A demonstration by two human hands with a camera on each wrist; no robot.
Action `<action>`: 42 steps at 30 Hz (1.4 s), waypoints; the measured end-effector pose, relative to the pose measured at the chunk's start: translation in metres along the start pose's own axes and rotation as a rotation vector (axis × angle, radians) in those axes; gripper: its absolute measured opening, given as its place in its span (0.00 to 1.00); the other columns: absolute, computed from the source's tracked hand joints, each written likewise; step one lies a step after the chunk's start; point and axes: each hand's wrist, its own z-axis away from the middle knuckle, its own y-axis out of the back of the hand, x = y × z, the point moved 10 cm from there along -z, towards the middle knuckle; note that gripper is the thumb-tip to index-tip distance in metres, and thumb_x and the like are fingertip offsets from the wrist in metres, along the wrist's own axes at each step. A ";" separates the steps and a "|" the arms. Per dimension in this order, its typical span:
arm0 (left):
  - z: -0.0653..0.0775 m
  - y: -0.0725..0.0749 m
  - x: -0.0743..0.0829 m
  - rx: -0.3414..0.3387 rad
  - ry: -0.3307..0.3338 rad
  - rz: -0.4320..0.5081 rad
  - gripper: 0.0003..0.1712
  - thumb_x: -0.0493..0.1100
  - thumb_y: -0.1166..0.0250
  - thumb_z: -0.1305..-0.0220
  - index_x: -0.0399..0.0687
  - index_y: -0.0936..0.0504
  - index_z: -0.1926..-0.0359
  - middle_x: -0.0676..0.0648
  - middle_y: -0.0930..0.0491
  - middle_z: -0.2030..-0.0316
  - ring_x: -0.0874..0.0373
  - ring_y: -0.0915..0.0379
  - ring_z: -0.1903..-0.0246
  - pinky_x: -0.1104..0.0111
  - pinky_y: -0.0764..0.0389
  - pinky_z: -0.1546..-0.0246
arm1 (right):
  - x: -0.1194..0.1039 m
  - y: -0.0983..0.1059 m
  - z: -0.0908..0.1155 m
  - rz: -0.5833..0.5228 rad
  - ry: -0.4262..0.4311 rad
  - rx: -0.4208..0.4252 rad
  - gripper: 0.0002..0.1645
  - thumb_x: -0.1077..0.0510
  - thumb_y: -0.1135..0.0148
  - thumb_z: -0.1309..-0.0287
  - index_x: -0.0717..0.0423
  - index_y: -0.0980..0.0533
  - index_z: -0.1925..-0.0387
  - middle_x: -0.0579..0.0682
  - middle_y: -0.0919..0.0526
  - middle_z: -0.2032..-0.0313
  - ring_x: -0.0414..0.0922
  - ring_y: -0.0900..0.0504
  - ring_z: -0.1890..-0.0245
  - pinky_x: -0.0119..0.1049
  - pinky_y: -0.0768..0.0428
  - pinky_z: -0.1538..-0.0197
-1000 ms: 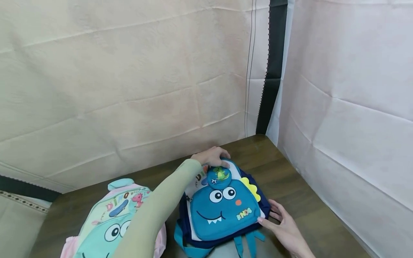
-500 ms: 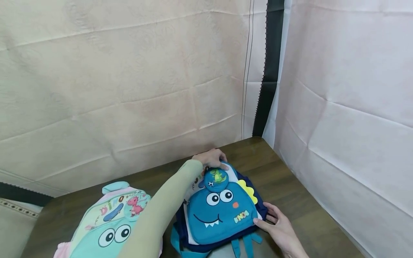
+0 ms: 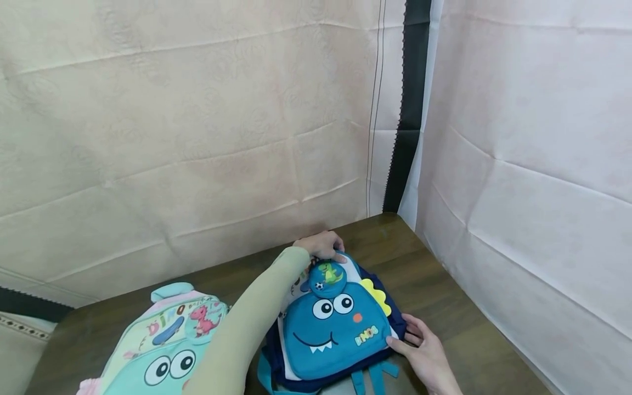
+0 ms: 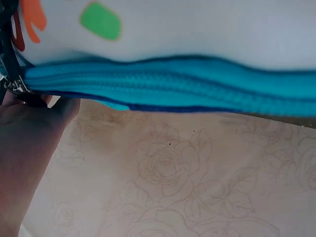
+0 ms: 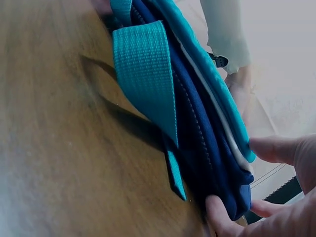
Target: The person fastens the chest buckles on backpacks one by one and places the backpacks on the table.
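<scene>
A child's blue dinosaur backpack (image 3: 336,337) lies on the wooden table with its front facing up. My left hand (image 3: 320,244) grips its top edge, thumb on the front and fingers partly hidden behind. In the left wrist view a teal zipper (image 4: 163,81) runs along the bag, with the zipper pull beside that hand. At the bag's lower right corner, my right hand (image 3: 425,354) pinches the edge between thumb and fingers. The right wrist view shows the navy side panel (image 5: 192,118) between those fingers, and a teal webbing strap (image 5: 145,74) looped toward the tabletop.
A mint and pink dinosaur backpack (image 3: 153,345) lies to the left, partly covered by my left sleeve (image 3: 252,312). Behind the table (image 3: 469,329) hangs a cream patterned cloth (image 3: 197,137). A white cloth wall (image 3: 533,164) borders its right side.
The head view has shifted slightly, so both bags and hands appear a little lower and further left. Both hands keep their hold on the blue backpack.
</scene>
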 end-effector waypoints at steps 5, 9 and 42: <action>-0.003 0.002 0.002 0.003 0.001 -0.009 0.18 0.61 0.24 0.31 0.61 0.11 0.48 0.54 0.14 0.54 0.54 0.18 0.53 0.51 0.14 0.42 | 0.000 0.003 -0.002 0.008 0.012 0.011 0.51 0.49 0.22 0.35 0.62 0.36 0.20 0.77 0.32 0.26 0.72 0.26 0.29 0.66 0.21 0.31; -0.003 0.000 0.005 0.002 -0.016 -0.019 0.18 0.61 0.26 0.29 0.60 0.11 0.47 0.53 0.14 0.53 0.54 0.18 0.52 0.52 0.14 0.41 | 0.001 0.004 -0.004 0.017 0.031 0.021 0.51 0.50 0.21 0.35 0.65 0.36 0.21 0.77 0.29 0.29 0.71 0.22 0.32 0.62 0.17 0.34; 0.004 0.017 0.004 0.078 -0.062 0.006 0.09 0.56 0.26 0.28 0.61 0.13 0.57 0.53 0.15 0.57 0.55 0.18 0.55 0.59 0.14 0.48 | 0.002 -0.009 -0.014 -0.232 -0.047 0.004 0.60 0.47 0.20 0.36 0.67 0.45 0.18 0.78 0.28 0.30 0.63 0.16 0.38 0.53 0.10 0.42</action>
